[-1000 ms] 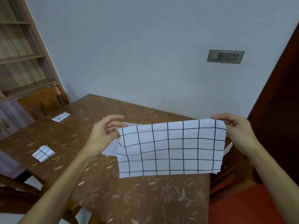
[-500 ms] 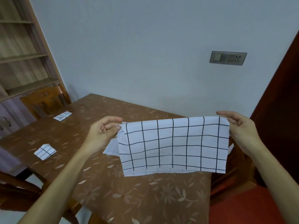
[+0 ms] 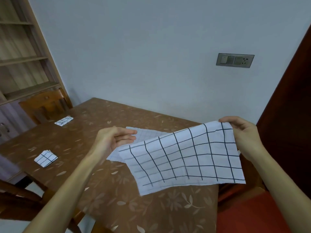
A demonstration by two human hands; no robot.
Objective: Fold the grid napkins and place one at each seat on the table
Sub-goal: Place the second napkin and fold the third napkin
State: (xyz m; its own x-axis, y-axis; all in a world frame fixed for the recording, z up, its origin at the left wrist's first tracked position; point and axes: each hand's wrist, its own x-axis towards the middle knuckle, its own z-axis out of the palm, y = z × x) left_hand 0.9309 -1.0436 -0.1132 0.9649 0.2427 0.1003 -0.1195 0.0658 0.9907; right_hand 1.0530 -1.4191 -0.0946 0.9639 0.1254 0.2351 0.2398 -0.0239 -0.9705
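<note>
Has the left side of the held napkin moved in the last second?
Yes. The napkin sagged on its left, down toward the table, farther below the wall switch.

Both bare forearms reach forward. The right grip [image 3: 242, 132] pinches a top corner of the napkin [image 3: 185, 157] between thumb and curled fingers. The left grip [image 3: 114, 140] has its fingers nearly straight, and its hold is unclear.

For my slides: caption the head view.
Right hand pinches the doubled grid napkin over the floral table, left hand at its other end; near folded napkin and far folded napkin lie placed.
</note>
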